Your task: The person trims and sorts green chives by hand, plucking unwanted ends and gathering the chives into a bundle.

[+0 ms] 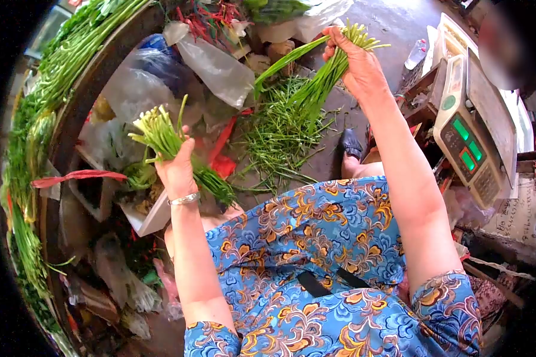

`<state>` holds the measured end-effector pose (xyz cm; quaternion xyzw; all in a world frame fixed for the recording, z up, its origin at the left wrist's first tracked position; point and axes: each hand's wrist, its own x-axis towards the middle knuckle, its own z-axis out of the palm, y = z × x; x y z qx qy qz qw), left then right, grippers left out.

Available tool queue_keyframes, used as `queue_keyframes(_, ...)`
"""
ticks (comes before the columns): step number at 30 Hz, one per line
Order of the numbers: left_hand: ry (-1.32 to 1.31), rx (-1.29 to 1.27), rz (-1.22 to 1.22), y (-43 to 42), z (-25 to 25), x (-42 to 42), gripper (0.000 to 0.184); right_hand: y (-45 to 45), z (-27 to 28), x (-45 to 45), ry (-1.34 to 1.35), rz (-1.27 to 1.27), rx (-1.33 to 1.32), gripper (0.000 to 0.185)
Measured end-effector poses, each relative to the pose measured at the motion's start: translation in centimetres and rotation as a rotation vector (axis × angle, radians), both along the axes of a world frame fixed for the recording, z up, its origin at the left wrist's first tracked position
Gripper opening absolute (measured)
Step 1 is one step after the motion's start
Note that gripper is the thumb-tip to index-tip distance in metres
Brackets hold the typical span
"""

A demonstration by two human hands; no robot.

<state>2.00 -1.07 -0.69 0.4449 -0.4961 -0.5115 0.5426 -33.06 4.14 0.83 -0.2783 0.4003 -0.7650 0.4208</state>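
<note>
My left hand (177, 166) is closed round a bunch of green leafy stems (159, 130), their pale cut ends pointing up and the leafy ends hanging down past my wrist. Raised higher, my right hand (352, 58) grips another bunch of green stems (323, 89), cut ends up and leaves drooping. One longer strand (287, 59) sticks out to the left from this hand. On the floor between and beyond my hands lies a loose heap of green stems and leaves (280, 134).
A curved shelf along the left carries long green vegetables (92, 50). Plastic bags (217, 68) and a red strip (80, 175) lie near my left arm. Red ties (211, 21) are at the top. A digital scale (473, 137) with green lit displays stands at right, beside a plastic bottle (415, 53).
</note>
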Motion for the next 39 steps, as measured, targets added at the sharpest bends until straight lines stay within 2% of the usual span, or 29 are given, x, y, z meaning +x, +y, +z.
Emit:
queue_keyframes(5, -0.017, 0.144, -0.226, 1.1, 0.8, -1.7, 0.019, -0.2, 0.6, 2.1, 0.008, 0.093, 0.023, 0.024)
queue_keyframes(7, -0.013, 0.219, -0.279, 1.5, 0.9, -2.7, 0.019, 0.0, 1.3, 4.1, 0.133, 0.203, 0.009, 0.022)
queue_keyframes(8, 0.044, 0.187, -0.295, 1.6, 0.4, -3.2, 0.018, -0.1, 0.8, 4.8, 0.118, 0.267, 0.002, 0.023)
queue_keyframes(9, 0.034, 0.177, -0.322, 1.7, 0.3, -3.5, 0.020, 0.1, 0.9, 5.9, 0.048, 0.268, 0.119, 0.020)
queue_keyframes(11, 0.066, 0.221, -0.338, 2.3, 0.5, -4.1, 0.022, -0.5, -0.6, 7.1, 0.235, 0.281, 0.001, 0.018)
queue_keyframes(12, 0.066, 0.221, -0.339, 2.5, 0.6, -4.4, 0.022, -0.5, -0.1, 8.3, 0.272, 0.265, 0.093, 0.018)
queue_keyframes(15, 0.041, 0.237, -0.379, 2.9, 1.0, -5.1, 0.025, -0.5, 0.0, 10.1, 0.237, 0.428, 0.143, 0.026)
queue_keyframes(19, 0.040, 0.292, -0.436, 3.3, 1.2, -5.4, 0.024, -0.5, 0.0, 11.1, 0.206, 0.511, 0.108, 0.022)
queue_keyframes(20, 0.070, 0.317, -0.433, 3.2, 1.1, -5.3, 0.023, -0.6, 0.0, 10.9, 0.204, 0.511, 0.108, 0.022)
queue_keyframes(23, 0.089, 0.333, -0.444, 2.8, 1.3, -4.6, 0.018, -0.9, 0.1, 9.4, 0.307, 0.299, 0.074, 0.018)
queue_keyframes(25, 0.032, 0.228, -0.391, 2.4, 1.4, -4.1, 0.014, -1.6, 0.0, 8.1, 0.017, 0.234, 0.025, 0.014)
queue_keyframes(26, 0.056, 0.267, -0.366, 2.1, 1.0, -3.7, 0.013, -1.5, 0.0, 7.2, -0.025, 0.172, 0.054, 0.015)
queue_keyframes(31, 0.027, 0.263, -0.293, 0.8, -0.4, -1.6, 0.016, -1.7, -0.4, 3.9, -0.213, 0.168, -0.048, 0.019)
queue_keyframes(35, -0.009, 0.153, -0.182, 0.2, -1.4, -0.7, 0.015, -0.7, 0.9, 3.8, -0.143, 0.076, 0.063, 0.021)
queue_keyframes(37, -0.078, 0.006, -0.179, 0.6, -0.6, -1.0, 0.014, -0.7, 1.4, 4.0, 0.064, 0.100, 0.068, 0.021)
queue_keyframes(38, -0.135, 0.047, -0.201, 0.9, -0.2, -1.3, 0.015, -0.7, 1.4, 4.0, 0.215, 0.123, 0.035, 0.022)
queue_keyframes(39, -0.172, 0.091, -0.245, 1.3, 0.3, -1.7, 0.013, -0.7, 1.3, 4.4, 0.212, 0.127, 0.032, 0.022)
